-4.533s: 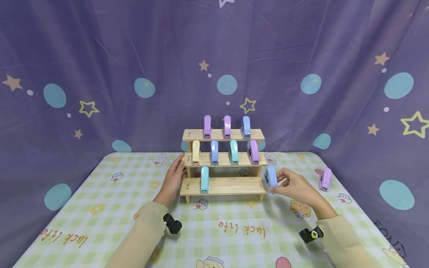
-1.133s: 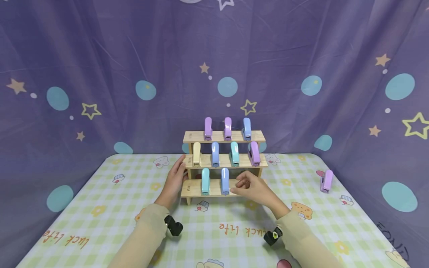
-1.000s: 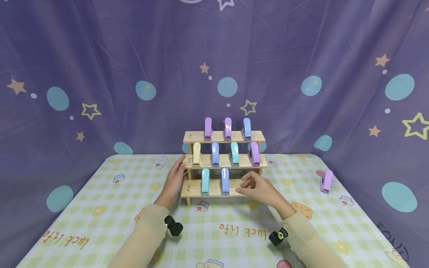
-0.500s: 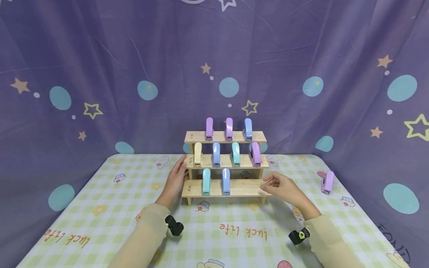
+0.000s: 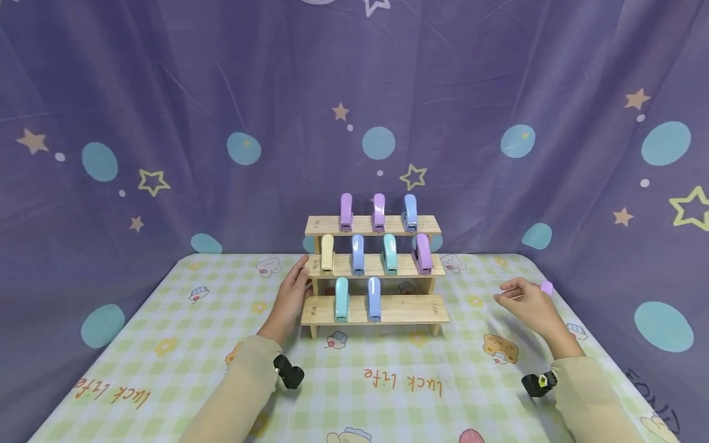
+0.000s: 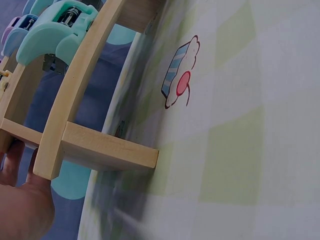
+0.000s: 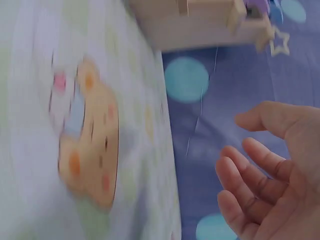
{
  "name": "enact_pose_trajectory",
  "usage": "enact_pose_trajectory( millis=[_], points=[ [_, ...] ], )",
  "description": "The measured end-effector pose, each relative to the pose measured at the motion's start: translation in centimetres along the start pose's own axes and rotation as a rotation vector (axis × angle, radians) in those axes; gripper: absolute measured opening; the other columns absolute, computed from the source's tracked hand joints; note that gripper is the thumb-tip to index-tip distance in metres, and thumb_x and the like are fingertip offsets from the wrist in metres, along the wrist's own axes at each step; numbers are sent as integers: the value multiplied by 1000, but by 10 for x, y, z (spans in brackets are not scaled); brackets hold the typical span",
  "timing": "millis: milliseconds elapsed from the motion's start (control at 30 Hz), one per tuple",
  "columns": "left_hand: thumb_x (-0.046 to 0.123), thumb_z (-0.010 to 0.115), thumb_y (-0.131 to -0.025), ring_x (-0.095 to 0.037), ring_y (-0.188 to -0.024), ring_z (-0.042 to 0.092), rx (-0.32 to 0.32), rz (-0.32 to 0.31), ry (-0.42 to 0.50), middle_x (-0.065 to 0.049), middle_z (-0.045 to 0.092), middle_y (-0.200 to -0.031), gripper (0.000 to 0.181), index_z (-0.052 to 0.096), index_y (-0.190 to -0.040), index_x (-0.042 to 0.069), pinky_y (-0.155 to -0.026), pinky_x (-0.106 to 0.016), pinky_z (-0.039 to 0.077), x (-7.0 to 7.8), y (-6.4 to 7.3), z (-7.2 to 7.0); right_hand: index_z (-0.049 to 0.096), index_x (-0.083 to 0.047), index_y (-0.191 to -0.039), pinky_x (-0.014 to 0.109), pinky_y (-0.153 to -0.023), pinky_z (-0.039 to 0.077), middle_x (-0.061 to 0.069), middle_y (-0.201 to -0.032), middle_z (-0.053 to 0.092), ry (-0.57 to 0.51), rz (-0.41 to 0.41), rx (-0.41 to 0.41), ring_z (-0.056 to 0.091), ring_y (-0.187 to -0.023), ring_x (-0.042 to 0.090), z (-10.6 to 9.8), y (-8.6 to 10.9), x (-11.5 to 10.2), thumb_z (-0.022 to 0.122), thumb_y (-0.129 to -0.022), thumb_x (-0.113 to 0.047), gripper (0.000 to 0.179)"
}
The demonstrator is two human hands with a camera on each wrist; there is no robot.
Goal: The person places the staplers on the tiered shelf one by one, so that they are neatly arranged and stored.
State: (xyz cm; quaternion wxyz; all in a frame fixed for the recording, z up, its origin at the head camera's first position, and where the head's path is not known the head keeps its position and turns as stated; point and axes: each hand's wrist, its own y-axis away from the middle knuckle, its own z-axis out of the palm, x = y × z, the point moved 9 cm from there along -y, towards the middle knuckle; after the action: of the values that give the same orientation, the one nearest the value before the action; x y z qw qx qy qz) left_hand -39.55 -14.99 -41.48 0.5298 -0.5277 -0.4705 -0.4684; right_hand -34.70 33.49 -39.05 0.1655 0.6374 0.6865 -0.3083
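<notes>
A three-tier wooden display stand [image 5: 410, 309] stands mid-table, its left side gripped by my left hand [image 5: 289, 298]. On its lowest shelf are a teal stapler [image 5: 341, 299] and a blue stapler [image 5: 374, 299]. In the left wrist view, fingers and thumb [image 6: 37, 185] wrap the wooden end below a teal stapler [image 6: 45, 40]. To the right of the stand, my right hand [image 5: 528, 304] is over the table, fingers relaxed and holding nothing, as the right wrist view of the hand [image 7: 280, 175] confirms. Behind it, a purple stapler [image 5: 546, 287] is mostly hidden.
The middle shelf bears yellow [image 5: 327, 253], blue [image 5: 357, 254], teal [image 5: 390, 253] and purple [image 5: 423, 253] staplers. Two purple staplers [image 5: 346, 211] and a blue one [image 5: 410, 212] stand on top. A checked tablecloth [image 5: 310, 400] covers the table; a purple curtain [image 5: 454, 86] hangs behind.
The right hand has set the blue stapler on the lowest shelf beside the teal one, let go, and moved right to near the loose purple stapler. The left hand stays on the stand.
</notes>
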Motion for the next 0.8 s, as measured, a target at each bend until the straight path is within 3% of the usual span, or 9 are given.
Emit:
enact_pose_trajectory(
  millis=[400, 800],
  points=[
    [30, 36, -111, -33, -140, 39, -10, 11, 25, -12, 31, -160, 51, 26, -160, 20, -116, -40, 36, 3, 0, 2, 60, 3, -119, 35, -70, 46, 24, -109, 67, 46, 182, 114, 59, -99, 40, -39, 9, 67, 63, -97, -38, 47],
    [30, 36, -111, -33, -141, 38, -7, 12, 33, -11, 30, -161, 51, 26, -161, 20, -116, -40, 35, 4, 1, 2, 51, 10, -129, 32, -65, 46, 29, -115, 61, 4, 356, 111, 57, -100, 39, -40, 10, 106, 64, -95, -43, 65]
  ],
)
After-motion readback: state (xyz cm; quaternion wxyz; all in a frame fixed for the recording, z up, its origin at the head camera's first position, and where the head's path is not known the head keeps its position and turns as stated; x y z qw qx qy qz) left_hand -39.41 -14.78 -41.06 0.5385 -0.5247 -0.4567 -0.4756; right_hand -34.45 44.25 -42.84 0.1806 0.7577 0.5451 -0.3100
